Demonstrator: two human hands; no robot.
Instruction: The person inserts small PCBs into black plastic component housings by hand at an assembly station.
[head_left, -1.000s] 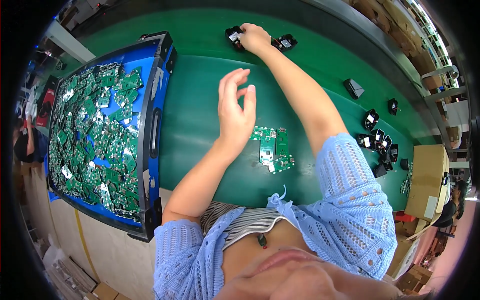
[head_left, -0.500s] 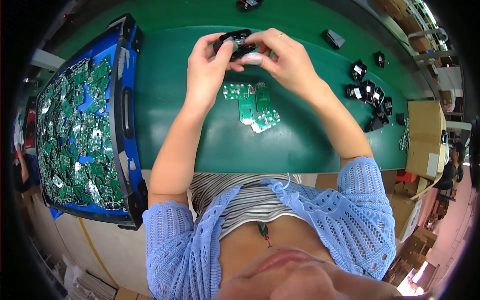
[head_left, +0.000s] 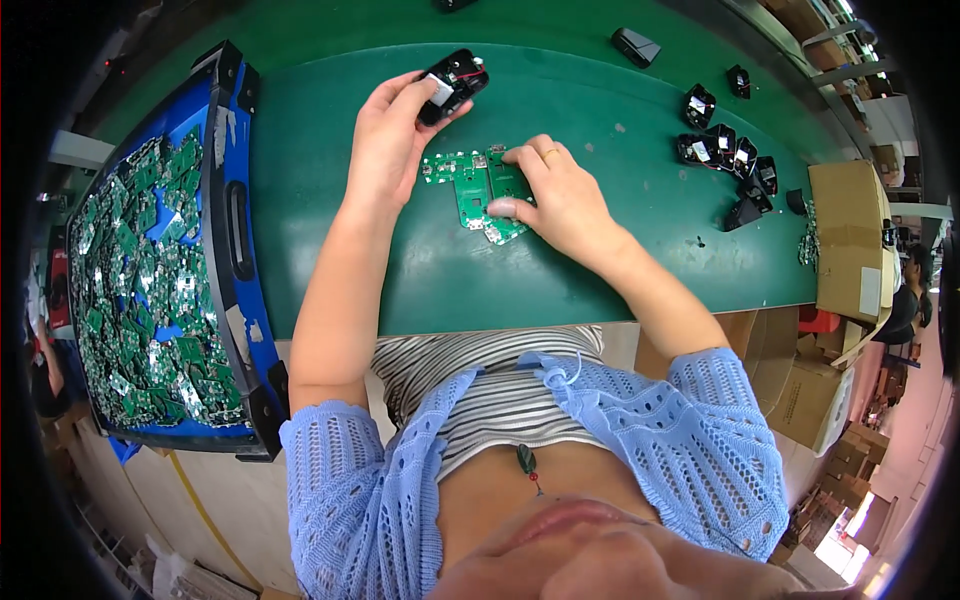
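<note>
Far to the left of the left hand sits a blue crate [head_left: 225,215], heaped with loose green circuit boards [head_left: 130,280]; it lies within arm's reach, so it looks like the feed stock, though that is a judgement.

Left hand [head_left: 385,140]: raised off the green worktop [head_left: 330,200], fingers closed around a small black housing [head_left: 452,82]. The open side faces up toward the camera, likely so the inside can be seen. White and red bits show inside; too small to identify. Shell is dark, glossy, rounded at the corners.

Just below and to the right of the left hand is a short row of green boards [head_left: 470,180] flat on the worktop, side by side and touching. Flat, thin, light solder pads and small parts on top.

Right hand [head_left: 560,200]: down on that row, fingertips pressed on the right-most board, thumb at its lower edge. Looks like it is pinning or picking one board; cannot tell if it is actually gripped. A ring shows on one finger.

Well right of the right hand is a cluster of black housings [head_left: 725,155], open sides up, with one more near the top edge [head_left: 636,45]. Further right is a cardboard box [head_left: 850,240] at the worktop's end.
</note>
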